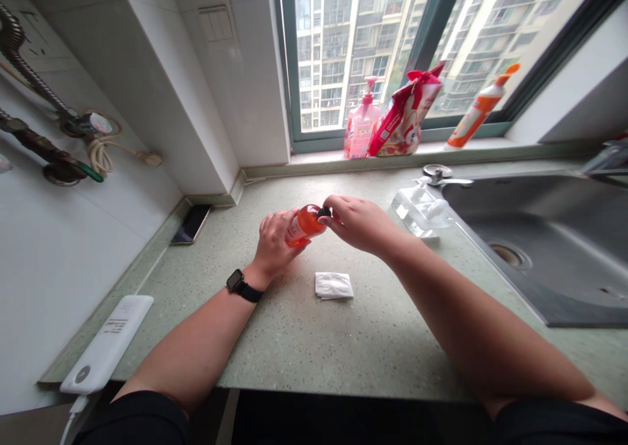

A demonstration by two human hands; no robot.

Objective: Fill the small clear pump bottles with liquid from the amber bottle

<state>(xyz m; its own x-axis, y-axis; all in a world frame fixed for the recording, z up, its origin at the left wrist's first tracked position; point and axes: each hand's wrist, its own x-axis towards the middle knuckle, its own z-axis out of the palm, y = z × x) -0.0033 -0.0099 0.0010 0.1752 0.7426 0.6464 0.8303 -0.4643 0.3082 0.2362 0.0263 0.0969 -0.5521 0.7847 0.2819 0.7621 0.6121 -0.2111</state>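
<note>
Tilted to the right above the counter is a clear bottle of orange-red liquid (309, 225) with a pale label. My left hand (276, 245), a black watch on its wrist, is wrapped round the bottle's body. The fingers of my right hand (350, 221) pinch the black cap (324, 213) at the bottle's top end. Whether the cap is loose on the neck I cannot tell. Below the two hands a folded white tissue (334, 285) lies flat on the speckled green counter (294, 340).
A steel sink (564, 235) takes up the right side, beside a clear plastic tissue pack (420, 208). On the sill stand a pink pump bottle (362, 127), a red bag (407, 114) and an orange-white bottle (481, 111). At left lie a phone (192, 225) and a white power bank (108, 343).
</note>
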